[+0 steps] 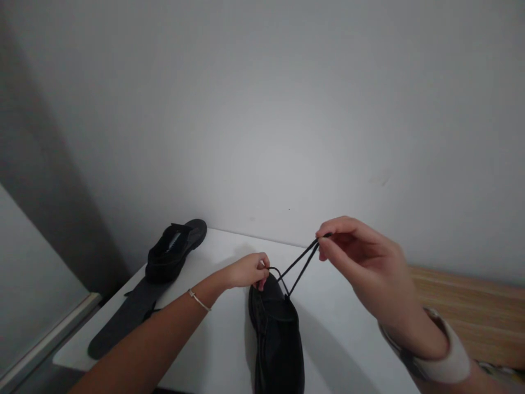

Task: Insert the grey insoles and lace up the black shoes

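Note:
A black shoe (283,345) rests on the white table, and its lower end runs out of the picture. Above and to the right of it, my right hand (361,257) pinches a black shoelace (301,261), which stretches taut from the shoe in two strands. My left hand (250,271) is closed beside the upper left of the shoe, its fingers on another length of the lace that loops over from the shoe. How the lace runs through the shoe is hard to make out in the dark material.
On the left of the white table (223,328) lie a black sandal (174,249) and a dark flat sole-like piece (123,323). A pale wall (262,120) stands right behind the table. Wood-grain surface (467,306) shows at the right.

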A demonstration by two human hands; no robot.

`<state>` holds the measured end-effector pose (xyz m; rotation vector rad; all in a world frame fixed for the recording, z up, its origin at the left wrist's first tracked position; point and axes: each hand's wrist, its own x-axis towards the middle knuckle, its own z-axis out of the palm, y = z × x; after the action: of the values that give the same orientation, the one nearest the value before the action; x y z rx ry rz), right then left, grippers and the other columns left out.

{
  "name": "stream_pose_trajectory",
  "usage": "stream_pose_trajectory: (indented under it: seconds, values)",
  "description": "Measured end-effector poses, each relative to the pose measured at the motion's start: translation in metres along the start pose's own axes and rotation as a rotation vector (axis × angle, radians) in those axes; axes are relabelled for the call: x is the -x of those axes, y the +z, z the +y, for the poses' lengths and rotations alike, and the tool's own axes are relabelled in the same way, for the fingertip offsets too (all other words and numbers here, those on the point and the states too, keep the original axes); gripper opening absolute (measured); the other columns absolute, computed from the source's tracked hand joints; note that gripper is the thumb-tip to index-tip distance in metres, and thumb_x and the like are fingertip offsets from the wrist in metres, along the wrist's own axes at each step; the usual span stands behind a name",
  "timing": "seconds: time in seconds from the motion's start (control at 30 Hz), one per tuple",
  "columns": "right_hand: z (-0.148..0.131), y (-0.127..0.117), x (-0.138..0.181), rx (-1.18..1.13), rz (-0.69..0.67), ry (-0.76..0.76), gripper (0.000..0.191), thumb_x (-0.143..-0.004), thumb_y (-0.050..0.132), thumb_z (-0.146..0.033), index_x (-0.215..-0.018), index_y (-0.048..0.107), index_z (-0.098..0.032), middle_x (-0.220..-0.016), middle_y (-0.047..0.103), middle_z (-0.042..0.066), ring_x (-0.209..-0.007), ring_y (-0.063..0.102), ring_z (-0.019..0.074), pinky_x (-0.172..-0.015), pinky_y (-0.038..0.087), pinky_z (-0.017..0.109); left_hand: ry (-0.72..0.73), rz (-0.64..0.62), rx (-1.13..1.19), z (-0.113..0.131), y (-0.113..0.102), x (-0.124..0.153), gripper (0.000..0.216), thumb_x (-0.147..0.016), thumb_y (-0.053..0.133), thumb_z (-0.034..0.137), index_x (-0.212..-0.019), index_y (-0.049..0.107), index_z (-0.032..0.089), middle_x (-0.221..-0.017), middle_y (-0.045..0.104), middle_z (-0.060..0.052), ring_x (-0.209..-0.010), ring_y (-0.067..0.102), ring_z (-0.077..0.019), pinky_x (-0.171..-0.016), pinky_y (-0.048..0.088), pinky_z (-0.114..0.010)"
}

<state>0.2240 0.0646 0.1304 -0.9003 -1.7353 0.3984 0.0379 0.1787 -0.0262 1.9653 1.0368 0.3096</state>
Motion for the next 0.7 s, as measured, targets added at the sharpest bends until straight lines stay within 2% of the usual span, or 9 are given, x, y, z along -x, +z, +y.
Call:
stream_pose_trajectory:
  seconds: [0.17, 0.37, 0.43, 0.5, 0.6, 0.63, 0.7]
  values:
    - [-0.032, -0.018, -0.010, 0.119, 0.065, -0.089, 0.007, -0.086, 0.069, -0.016, -0.088, 0.070, -0.022, -0.080, 0.067, 0.000, -0.069, 0.063, 0.0133, -0.063, 0.051, 0.026, 0.036, -0.068, 0.079, -0.002, 0.007, 0.002, 0.020, -0.098, 0.061, 0.032, -0.102, 0.064, 0.013, -0.084, 0.067, 0.000, -0.066, 0.064, -0.0121, -0.062, 0.056, -0.028]
    - [-0.048, -0.020, -0.017, 0.239, 0.161, -0.152, 0.009, -0.085, 0.070, -0.015, -0.088, 0.072, -0.024, -0.077, 0.068, -0.001, -0.064, 0.061, 0.0124, -0.057, 0.049, 0.024, 0.103, -0.067, 0.111, -0.001, 0.024, 0.004, 0.026, -0.095, 0.063, 0.038, -0.086, 0.066, 0.014, -0.081, 0.068, 0.000, -0.074, 0.066, -0.0157, -0.073, 0.055, -0.034]
    - [-0.048, -0.016, -0.021, 0.223, 0.168, -0.160, 0.011, -0.085, 0.069, -0.014, -0.089, 0.072, -0.024, -0.075, 0.068, -0.002, -0.062, 0.061, 0.0122, -0.057, 0.050, 0.024, 0.120, -0.045, 0.137, -0.002, 0.027, 0.004, 0.033, -0.097, 0.058, 0.043, -0.085, 0.067, 0.014, -0.077, 0.069, -0.001, -0.074, 0.066, -0.0162, -0.073, 0.054, -0.032]
    - [-0.049, -0.012, -0.026, 0.207, 0.179, -0.159, 0.013, -0.085, 0.069, -0.012, -0.089, 0.072, -0.025, -0.077, 0.069, -0.002, -0.065, 0.063, 0.0124, -0.060, 0.052, 0.024, 0.138, -0.027, 0.171, -0.004, 0.029, 0.006, 0.047, -0.101, 0.044, 0.051, -0.086, 0.069, 0.013, -0.076, 0.071, -0.003, -0.074, 0.067, -0.0167, -0.072, 0.052, -0.030]
    - [-0.049, -0.006, -0.033, 0.189, 0.165, -0.164, 0.015, -0.085, 0.070, -0.011, -0.088, 0.073, -0.025, -0.083, 0.072, -0.002, -0.076, 0.068, 0.0134, -0.071, 0.056, 0.025, 0.201, -0.017, 0.228, -0.008, 0.029, 0.013, 0.072, -0.103, 0.018, 0.059, -0.094, 0.072, 0.013, -0.089, 0.075, -0.008, -0.086, 0.068, -0.0184, -0.080, 0.051, -0.029]
    - [-0.049, -0.005, -0.034, 0.185, 0.155, -0.163, 0.015, -0.085, 0.070, -0.011, -0.087, 0.073, -0.025, -0.084, 0.073, -0.002, -0.079, 0.069, 0.0138, -0.075, 0.057, 0.025, 0.231, -0.023, 0.240, -0.009, 0.030, 0.017, 0.074, -0.102, 0.016, 0.062, -0.099, 0.073, 0.013, -0.096, 0.075, -0.009, -0.091, 0.068, -0.0192, -0.083, 0.051, -0.029]
    - [-0.050, -0.002, -0.036, 0.163, 0.134, -0.148, 0.016, -0.087, 0.069, -0.010, -0.087, 0.073, -0.025, -0.086, 0.075, -0.002, -0.080, 0.071, 0.0144, -0.078, 0.059, 0.027, 0.283, -0.025, 0.246, -0.012, 0.032, 0.025, 0.069, -0.094, 0.035, 0.073, -0.108, 0.072, 0.016, -0.107, 0.074, -0.009, -0.098, 0.067, -0.0218, -0.088, 0.051, -0.031]
